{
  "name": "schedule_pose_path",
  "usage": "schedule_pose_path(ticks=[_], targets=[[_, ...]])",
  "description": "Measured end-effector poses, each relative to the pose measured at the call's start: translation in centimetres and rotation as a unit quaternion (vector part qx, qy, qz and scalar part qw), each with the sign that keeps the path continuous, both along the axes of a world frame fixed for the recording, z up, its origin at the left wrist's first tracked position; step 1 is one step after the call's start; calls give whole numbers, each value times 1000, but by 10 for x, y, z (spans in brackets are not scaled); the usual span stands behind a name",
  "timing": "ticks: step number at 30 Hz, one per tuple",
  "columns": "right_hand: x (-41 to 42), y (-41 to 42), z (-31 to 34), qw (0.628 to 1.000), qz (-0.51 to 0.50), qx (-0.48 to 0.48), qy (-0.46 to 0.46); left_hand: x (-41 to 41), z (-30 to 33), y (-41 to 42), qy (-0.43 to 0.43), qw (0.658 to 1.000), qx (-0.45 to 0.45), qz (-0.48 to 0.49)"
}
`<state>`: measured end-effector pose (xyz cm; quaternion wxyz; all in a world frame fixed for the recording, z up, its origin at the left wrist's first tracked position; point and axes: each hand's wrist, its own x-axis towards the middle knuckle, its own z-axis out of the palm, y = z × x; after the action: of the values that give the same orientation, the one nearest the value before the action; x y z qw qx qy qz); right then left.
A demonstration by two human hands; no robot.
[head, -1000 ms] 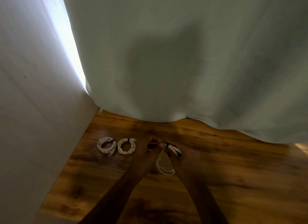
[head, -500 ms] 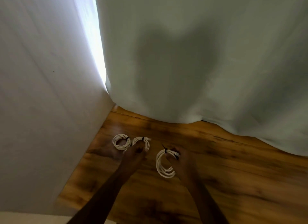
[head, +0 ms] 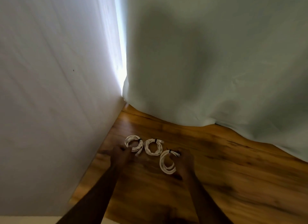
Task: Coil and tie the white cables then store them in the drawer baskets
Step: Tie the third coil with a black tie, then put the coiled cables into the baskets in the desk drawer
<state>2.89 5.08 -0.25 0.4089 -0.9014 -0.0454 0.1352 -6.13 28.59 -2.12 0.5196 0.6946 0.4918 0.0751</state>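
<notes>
Three white cable coils, each bound with a dark tie, lie in a row on the wooden floor [head: 233, 173]. The left coil [head: 134, 143] has my left hand [head: 120, 154] at its near left edge, fingers curled; whether they grip it is unclear. The middle coil [head: 153, 147] lies free. The right coil [head: 166, 164] is held by my right hand [head: 185, 162], fingertips pinched on its tied top. No drawer or basket is in view.
A white wall [head: 50, 107] runs along the left, close to the coils. A pale curtain [head: 216, 65] hangs across the back down to the floor, with bright light in the gap beside the wall.
My left hand let go of the right coil and moved left, past the middle coil, to the left coil. My right hand kept hold of the right coil. The view shifted leftward.
</notes>
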Motion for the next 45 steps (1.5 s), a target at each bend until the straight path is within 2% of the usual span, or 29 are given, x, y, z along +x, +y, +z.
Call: schedule_pose_path(ticks=[7,12,14,16,19,22,26,31,38,45], targets=[[-3,5,-8,996,-84,3,40,26,-23,20,31,995,-84,40],[-13,2,-13,986,-149,52,50,47,-90,43,63,990,-126,27],[-19,1,-14,980,-171,70,66,52,-87,41,72,987,-142,29],[-25,-1,-17,975,-194,76,73,49,-47,29,69,986,-150,36],[-36,-5,-18,969,-225,79,61,44,-23,25,75,992,-99,36],[-47,-8,-18,969,-230,79,52,35,-23,29,69,995,-73,11],[-58,-13,-21,965,-246,78,51,29,-33,33,44,989,-138,8],[-67,-24,-19,964,-253,76,41,4,-71,41,22,985,-170,11],[-78,-59,-10,965,-241,93,43,-30,8,-43,-20,994,-107,-12],[-108,-146,-5,945,-285,159,39,-54,50,-170,-74,985,-127,-86]])
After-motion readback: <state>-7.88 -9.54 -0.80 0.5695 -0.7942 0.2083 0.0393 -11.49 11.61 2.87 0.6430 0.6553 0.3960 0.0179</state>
